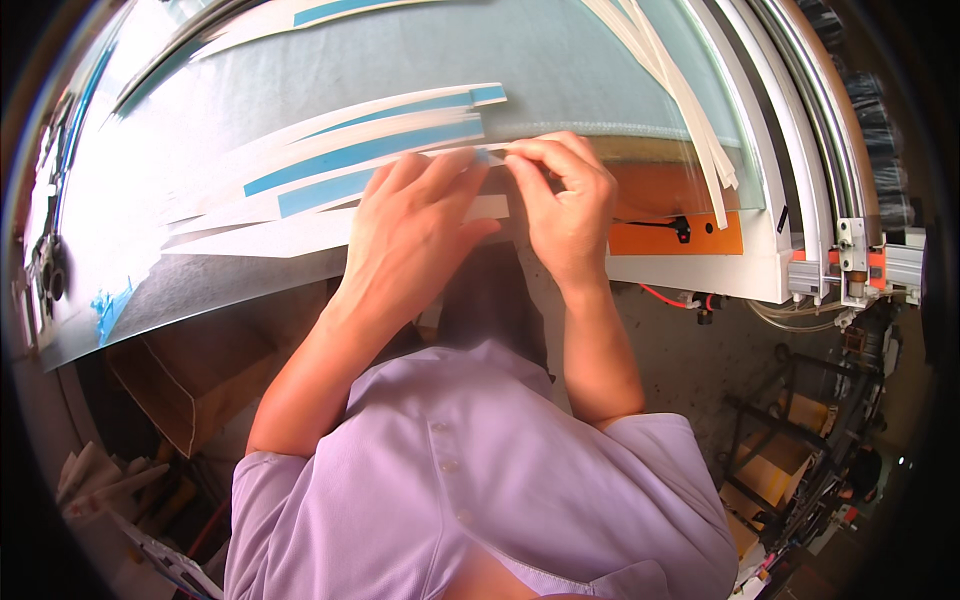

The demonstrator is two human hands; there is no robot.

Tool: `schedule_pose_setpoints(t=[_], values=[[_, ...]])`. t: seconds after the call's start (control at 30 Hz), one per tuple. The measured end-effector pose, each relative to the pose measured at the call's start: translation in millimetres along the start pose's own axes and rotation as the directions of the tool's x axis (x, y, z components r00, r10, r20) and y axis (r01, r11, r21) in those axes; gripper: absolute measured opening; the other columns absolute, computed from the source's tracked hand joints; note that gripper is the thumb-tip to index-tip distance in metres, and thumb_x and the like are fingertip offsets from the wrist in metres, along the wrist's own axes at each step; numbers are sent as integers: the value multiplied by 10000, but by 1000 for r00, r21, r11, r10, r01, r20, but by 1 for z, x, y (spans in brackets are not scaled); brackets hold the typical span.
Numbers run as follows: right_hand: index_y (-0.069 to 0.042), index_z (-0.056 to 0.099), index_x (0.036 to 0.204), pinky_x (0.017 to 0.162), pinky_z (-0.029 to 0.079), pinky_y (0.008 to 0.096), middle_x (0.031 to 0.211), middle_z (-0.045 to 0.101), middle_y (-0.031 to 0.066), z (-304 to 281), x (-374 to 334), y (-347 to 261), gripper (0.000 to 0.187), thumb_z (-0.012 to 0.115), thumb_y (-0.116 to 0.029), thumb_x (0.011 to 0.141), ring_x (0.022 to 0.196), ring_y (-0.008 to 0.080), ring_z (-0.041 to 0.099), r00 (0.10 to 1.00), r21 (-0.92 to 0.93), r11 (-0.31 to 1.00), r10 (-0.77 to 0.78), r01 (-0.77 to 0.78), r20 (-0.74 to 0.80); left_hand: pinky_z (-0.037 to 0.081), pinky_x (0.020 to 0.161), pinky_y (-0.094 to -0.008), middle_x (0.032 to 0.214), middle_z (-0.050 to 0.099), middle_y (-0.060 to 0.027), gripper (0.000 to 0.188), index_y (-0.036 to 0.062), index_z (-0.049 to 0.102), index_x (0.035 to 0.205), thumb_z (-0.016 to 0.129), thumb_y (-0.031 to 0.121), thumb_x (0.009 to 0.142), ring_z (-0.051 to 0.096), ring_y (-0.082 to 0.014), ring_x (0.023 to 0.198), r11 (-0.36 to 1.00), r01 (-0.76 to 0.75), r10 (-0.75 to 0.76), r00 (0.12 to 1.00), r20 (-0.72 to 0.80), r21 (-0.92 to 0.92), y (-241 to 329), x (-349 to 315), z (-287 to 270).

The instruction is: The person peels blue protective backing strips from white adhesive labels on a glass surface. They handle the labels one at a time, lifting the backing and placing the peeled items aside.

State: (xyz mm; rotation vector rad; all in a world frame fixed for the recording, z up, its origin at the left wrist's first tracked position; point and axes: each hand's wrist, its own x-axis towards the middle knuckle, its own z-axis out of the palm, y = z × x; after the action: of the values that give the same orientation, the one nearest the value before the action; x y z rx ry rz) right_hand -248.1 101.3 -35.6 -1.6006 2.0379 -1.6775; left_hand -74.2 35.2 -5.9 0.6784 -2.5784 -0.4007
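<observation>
Several long white strips with blue bands (360, 157) lie side by side on a glass tabletop (400, 60) in front of me. My left hand (410, 215) rests palm down over the nearer strips, fingers stretched out and thumb apart. Its fingertips reach the right end of one narrow white strip (495, 148), where a bit of blue shows. At that same end, my right hand (562, 195) pinches the strip between thumb and forefinger. A plain white strip (290, 238) passes beneath my left hand, its right end showing beyond the thumb.
Loose cream strips (680, 95) lie at the far right of the glass. Beyond my right hand is an orange panel (655, 238) with a black fitting, then a white machine frame (760, 150) with rails. A cardboard box (165, 385) stands below the table's left edge.
</observation>
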Motion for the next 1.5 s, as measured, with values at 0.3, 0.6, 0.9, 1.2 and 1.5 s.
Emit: schedule_pose_setpoints(t=[0.3, 0.6, 0.9, 1.2, 1.5], values=[[1, 761, 934, 796, 530, 389, 898, 726, 98, -3, -3, -2, 105, 761, 52, 842, 887, 295, 663, 998, -203, 977, -49, 57, 48, 540, 891, -433, 1183, 713, -91, 317, 45, 739, 1184, 782, 92, 873, 660, -335, 1032, 997, 33, -31, 999, 20, -65, -14, 14, -3], [-20, 730, 910, 749, 503, 453, 882, 687, 109, -1, -4, -1, 87, 743, 37, 846, 862, 357, 627, 993, -190, 975, -114, 115, 15, 548, 744, -443, 989, 689, -90, 129, 55, 743, 971, 723, -1, 856, 686, -327, 917, 997, -66, 68, 997, 40, -34, -26, 54, 11], [-3, 743, 910, 785, 520, 424, 882, 714, 106, -2, -4, -2, 51, 745, 21, 865, 866, 331, 655, 995, -214, 972, -97, 100, 23, 544, 846, -377, 1023, 684, -104, 45, 21, 701, 957, 711, 18, 913, 666, -297, 995, 997, 52, -60, 986, -158, -50, -63, 15, -21], [5, 725, 919, 812, 538, 377, 923, 713, 113, -3, -5, -4, 47, 734, 33, 882, 876, 283, 676, 995, -144, 989, -15, 30, 103, 548, 859, -335, 1014, 789, -134, 275, -7, 770, 1175, 729, 191, 989, 741, -241, 964, 511, 856, -675, 457, -579, 80, -390, -387, -280], [-8, 666, 927, 852, 563, 383, 1004, 757, 120, 1, -18, -28, 68, 663, 48, 888, 946, 299, 711, 955, -30, 979, -190, 202, 228, 521, 1054, -437, 1321, 719, -158, 428, 109, 714, 1368, 651, -15, 963, 670, -357, 1214, 471, 792, -297, 556, -776, 387, -237, -235, -191]])
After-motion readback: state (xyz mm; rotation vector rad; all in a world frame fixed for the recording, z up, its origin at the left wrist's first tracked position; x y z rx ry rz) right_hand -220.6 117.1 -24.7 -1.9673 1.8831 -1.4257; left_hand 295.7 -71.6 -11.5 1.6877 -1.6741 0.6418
